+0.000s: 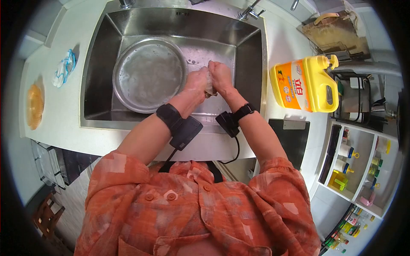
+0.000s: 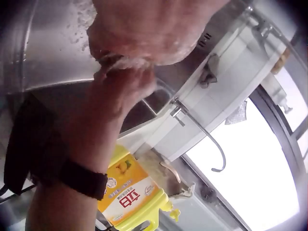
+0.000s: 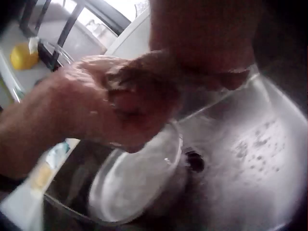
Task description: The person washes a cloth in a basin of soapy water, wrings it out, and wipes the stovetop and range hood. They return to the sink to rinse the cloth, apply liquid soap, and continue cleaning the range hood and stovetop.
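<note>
Over the sink's right part, the left hand [image 1: 197,82] and right hand [image 1: 221,77] are held close together with curled fingers, gripping a wet, pale, crumpled cloth-like piece [image 1: 209,83] between them. Its darker end hangs below the hands. In the left wrist view the left hand [image 2: 144,29] covers most of the piece; in the right wrist view the left hand [image 3: 96,101] and right hand [image 3: 207,38] meet at it. To their left, a round metal basin [image 1: 149,77] holds cloudy, sudsy water inside the sink.
A yellow detergent jug [image 1: 305,84] stands on the counter right of the sink [image 1: 250,72]. Faucets [image 1: 252,12] rise at the sink's back edge. On the left counter lie a blue-and-white bundle [image 1: 65,68] and an orange ribbed dish [image 1: 35,106]. The drain [image 3: 195,161] is beside the basin.
</note>
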A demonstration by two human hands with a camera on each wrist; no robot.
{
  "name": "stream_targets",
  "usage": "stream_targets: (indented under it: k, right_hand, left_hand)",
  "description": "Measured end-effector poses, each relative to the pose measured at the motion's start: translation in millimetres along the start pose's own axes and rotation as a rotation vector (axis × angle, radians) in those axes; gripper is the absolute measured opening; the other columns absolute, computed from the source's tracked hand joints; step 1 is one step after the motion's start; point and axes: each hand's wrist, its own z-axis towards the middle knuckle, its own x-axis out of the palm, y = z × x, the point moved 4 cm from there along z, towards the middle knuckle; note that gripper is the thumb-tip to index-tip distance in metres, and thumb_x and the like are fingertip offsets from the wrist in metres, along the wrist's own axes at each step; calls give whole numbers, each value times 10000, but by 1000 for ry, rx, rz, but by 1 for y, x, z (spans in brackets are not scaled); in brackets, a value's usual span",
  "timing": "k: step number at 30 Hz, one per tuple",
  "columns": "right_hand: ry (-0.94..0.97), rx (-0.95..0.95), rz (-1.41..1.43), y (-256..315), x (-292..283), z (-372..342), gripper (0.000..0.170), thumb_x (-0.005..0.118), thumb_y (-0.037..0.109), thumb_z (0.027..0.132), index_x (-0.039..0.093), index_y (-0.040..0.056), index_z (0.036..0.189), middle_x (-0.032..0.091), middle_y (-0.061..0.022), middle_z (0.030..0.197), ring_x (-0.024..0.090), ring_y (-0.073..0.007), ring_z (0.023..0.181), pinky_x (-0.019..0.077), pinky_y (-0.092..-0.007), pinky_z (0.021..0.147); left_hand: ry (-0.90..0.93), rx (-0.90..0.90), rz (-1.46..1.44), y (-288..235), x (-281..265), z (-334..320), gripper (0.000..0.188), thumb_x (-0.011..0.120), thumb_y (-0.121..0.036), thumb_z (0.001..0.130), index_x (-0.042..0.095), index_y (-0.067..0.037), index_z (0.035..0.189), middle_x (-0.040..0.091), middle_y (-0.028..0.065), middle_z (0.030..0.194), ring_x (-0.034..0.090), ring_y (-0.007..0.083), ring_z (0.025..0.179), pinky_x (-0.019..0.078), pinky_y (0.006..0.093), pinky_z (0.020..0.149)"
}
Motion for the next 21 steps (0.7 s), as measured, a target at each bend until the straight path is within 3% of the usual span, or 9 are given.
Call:
stream_targets:
  k: [3,5,7,9,12,13,15,16,21]
  right_hand:
    - [-30,0,103,-12,-9,9,346,465,271,823,610,-31,739,610,-229,772,596,-380,734,457,-437,685]
    - [-77,108,214,-24,-30,12,330,534,289,808,613,-23,732,629,-186,732,617,-298,686,463,-391,653]
    - [-2,279,784,-45,-36,17,290,610,282,800,614,-8,806,600,-59,686,550,-141,594,449,-279,554]
    - [81,354,831,-49,-47,20,313,620,306,797,601,-5,820,568,-39,677,513,-112,546,417,-246,490]
    - [237,276,763,-26,-59,11,276,609,322,819,559,50,814,519,3,656,486,-71,530,394,-226,449]
    - [234,278,764,-19,-66,3,276,609,322,819,559,50,814,519,3,656,486,-71,530,394,-226,449]
    - [546,208,452,-2,-71,-20,374,661,396,753,582,34,800,470,30,597,397,-65,460,305,-216,394]
    - [731,205,543,9,-71,-33,386,689,411,716,579,51,803,434,51,574,368,-51,456,274,-202,396]
    - [789,45,626,20,-48,-44,274,664,292,746,572,42,811,463,36,610,394,-63,471,312,-211,409]
  left_hand:
    - [102,68,-98,-12,2,4,228,564,-259,830,544,-32,812,555,42,682,566,189,607,458,355,498]
    - [255,302,417,-36,-2,11,261,584,-301,818,552,-46,860,581,45,712,576,193,623,467,353,545]
    - [74,505,846,-59,-7,-5,425,633,-390,755,567,-5,923,608,91,722,589,178,685,467,320,625]
    - [249,973,1481,-60,9,-31,419,659,-400,715,596,-30,902,601,93,690,590,183,679,472,325,644]
    - [255,728,1745,-60,6,-22,357,654,-352,706,618,-17,824,611,76,704,598,183,683,483,323,619]
    - [258,728,1746,-67,4,-23,357,654,-352,706,618,-17,824,611,76,704,598,183,683,483,323,619]
    - [262,239,994,-76,-13,-17,217,608,-232,731,624,-17,754,610,70,700,602,177,687,497,325,556]
    - [257,239,992,-75,-16,-16,217,608,-232,731,624,-17,754,610,70,700,602,177,687,497,325,556]
    - [196,203,186,-55,-21,-8,157,497,-32,745,591,-15,870,593,95,779,578,178,614,496,303,465]
